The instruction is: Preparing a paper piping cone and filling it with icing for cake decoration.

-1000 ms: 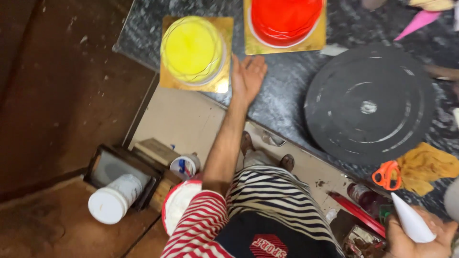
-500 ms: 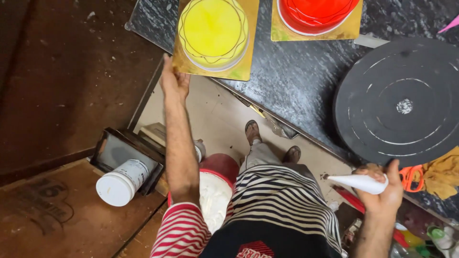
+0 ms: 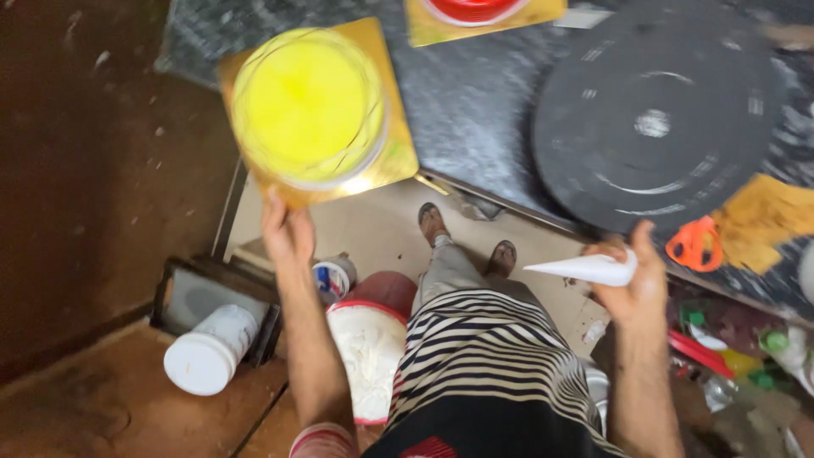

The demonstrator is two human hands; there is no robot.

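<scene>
Head view, looking straight down. The left hand point(image 3: 287, 233) grips the near edge of a square gold cake board point(image 3: 398, 153), fingers curled under it and thumb on top, so the board hangs partly off the dark stone table point(image 3: 483, 93). A round yellow cake point(image 3: 307, 103) sits on that board, at about 11 o'clock from the person's body.

The right hand point(image 3: 632, 284) is closed around the wide end of a white piping bag point(image 3: 585, 269), at about 2 o'clock. The bag's long axis runs nearly level across the frame, its narrow tip pointing toward 9 o'clock, inward over the striped apron point(image 3: 483, 356).

Just beyond the right hand, a large black turntable point(image 3: 657, 119) lies flat on the table. At 12 o'clock a second gold board with a red cake point(image 3: 475, 8) is cut off by the frame. Orange scissors point(image 3: 694, 243) lie at 3 o'clock beside a yellow cloth point(image 3: 763, 220). A white tub point(image 3: 369, 356) and a white jar point(image 3: 208, 356) rest on the floor at 7 to 8 o'clock.
</scene>
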